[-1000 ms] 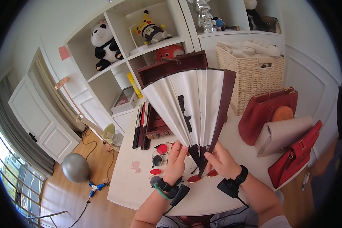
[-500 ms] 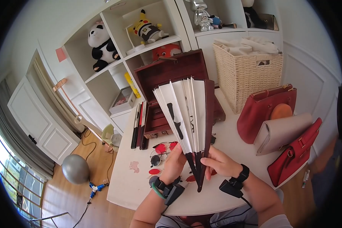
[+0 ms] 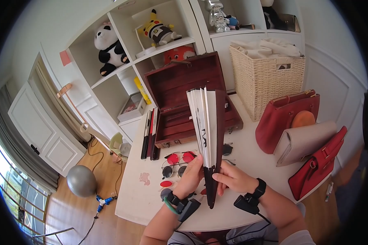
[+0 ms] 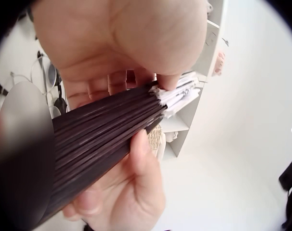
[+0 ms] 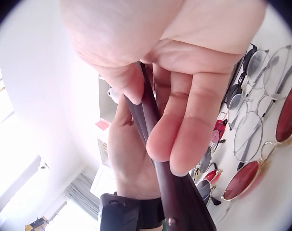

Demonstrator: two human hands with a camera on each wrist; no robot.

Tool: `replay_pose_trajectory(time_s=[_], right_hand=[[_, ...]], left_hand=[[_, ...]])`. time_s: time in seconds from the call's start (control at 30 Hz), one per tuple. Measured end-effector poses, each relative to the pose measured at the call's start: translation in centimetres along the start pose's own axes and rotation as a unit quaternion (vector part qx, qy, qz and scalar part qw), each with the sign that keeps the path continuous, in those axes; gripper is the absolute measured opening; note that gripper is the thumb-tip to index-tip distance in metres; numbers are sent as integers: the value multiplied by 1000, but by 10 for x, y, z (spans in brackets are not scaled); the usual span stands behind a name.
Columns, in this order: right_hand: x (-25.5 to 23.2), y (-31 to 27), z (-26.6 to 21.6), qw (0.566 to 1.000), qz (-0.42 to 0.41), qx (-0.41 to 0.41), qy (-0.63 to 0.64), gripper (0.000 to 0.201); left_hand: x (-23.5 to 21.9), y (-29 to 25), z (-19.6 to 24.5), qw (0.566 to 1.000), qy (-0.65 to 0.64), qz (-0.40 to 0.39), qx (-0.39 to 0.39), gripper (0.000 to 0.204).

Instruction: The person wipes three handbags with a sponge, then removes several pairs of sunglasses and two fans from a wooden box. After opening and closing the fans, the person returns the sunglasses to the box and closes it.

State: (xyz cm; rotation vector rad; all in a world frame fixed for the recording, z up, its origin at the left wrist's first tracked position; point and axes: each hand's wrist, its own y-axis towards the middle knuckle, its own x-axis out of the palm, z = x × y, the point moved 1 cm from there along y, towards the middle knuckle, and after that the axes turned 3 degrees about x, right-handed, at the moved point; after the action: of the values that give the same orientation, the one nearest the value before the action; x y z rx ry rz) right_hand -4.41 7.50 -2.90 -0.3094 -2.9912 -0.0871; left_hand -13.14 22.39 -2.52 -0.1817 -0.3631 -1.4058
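A folding fan (image 3: 210, 122) with white leaf and dark ribs stands nearly folded, upright above the table, its pivot end down. The left hand (image 3: 190, 177) grips its left side near the base of the leaf. On the other side the right hand (image 3: 235, 177) pinches the dark guard between thumb and fingers. In the left wrist view the stacked ribs (image 4: 107, 130) lie between both hands; the right wrist view shows the right hand's fingers (image 5: 184, 120) curled round the guard (image 5: 170, 183).
Behind the fan an open dark red case (image 3: 184, 81) stands on the table (image 3: 139, 204). Closed fans (image 3: 150, 134) lie left of it; several glasses (image 3: 167, 171) lie near the hands. Bags (image 3: 282, 122) stand at the right, a wicker basket (image 3: 270, 81) behind them.
The fan has gone from widely spread to nearly folded, its left edge swinging in toward the right guard. Both hands have kept hold and come closer together. More of the case and glasses now shows.
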Motion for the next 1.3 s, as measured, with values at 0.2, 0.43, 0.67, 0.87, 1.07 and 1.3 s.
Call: replay_pose_trajectory(time_s=[0.2,0.43,0.67,0.87,1.07,1.3], right_hand=[[5,1,-3,998,36,-17,-38,51],[-5,3,5,992,94,-81,-10,66],[3,2,3,990,113,-71,-52,59],[6,3,9,978,131,-106,-120,57],[6,3,9,974,142,-105,-140,57],[7,2,11,967,111,-153,-169,59]], left_hand=[[2,-1,-8,982,160,47,86,46],[1,-2,-8,965,221,106,90,43],[5,-5,-2,964,194,169,71,38],[8,0,-5,954,171,167,183,32],[4,-4,0,955,213,172,110,31],[6,-1,-7,945,235,160,163,29]])
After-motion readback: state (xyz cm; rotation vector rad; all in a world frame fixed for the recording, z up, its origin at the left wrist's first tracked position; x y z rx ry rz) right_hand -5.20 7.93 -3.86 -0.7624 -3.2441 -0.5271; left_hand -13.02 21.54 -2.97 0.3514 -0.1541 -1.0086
